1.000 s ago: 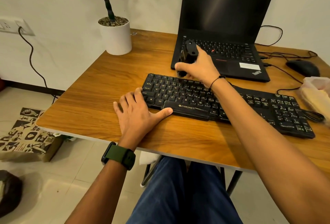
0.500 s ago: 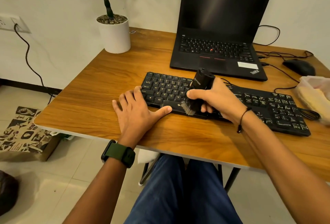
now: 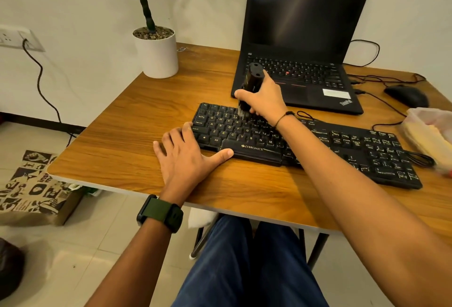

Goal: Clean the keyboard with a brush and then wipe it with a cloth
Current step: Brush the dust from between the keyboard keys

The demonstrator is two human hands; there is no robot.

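Observation:
A black Zebronics keyboard (image 3: 342, 145) lies across the wooden table (image 3: 127, 135). My right hand (image 3: 264, 101) grips a black brush (image 3: 253, 81) upright, its pale bristles touching the keys of the top rows near the keyboard's left end. My left hand (image 3: 186, 157) lies flat on the table at the keyboard's left front corner, thumb against its front edge and fingertips at its left side. A yellow cloth (image 3: 430, 135) in a clear wrapper sits at the right edge of the table, beside the keyboard's right end.
An open black laptop (image 3: 300, 44) stands behind the keyboard. A white plant pot (image 3: 156, 54) is at the back left. A black mouse (image 3: 406, 96) and cables lie at the back right. A printed bag (image 3: 31, 184) sits on the floor to the left.
My right hand has carried the brush from the keyboard's front edge near the space bar back up to the top rows. My left hand has stayed in place.

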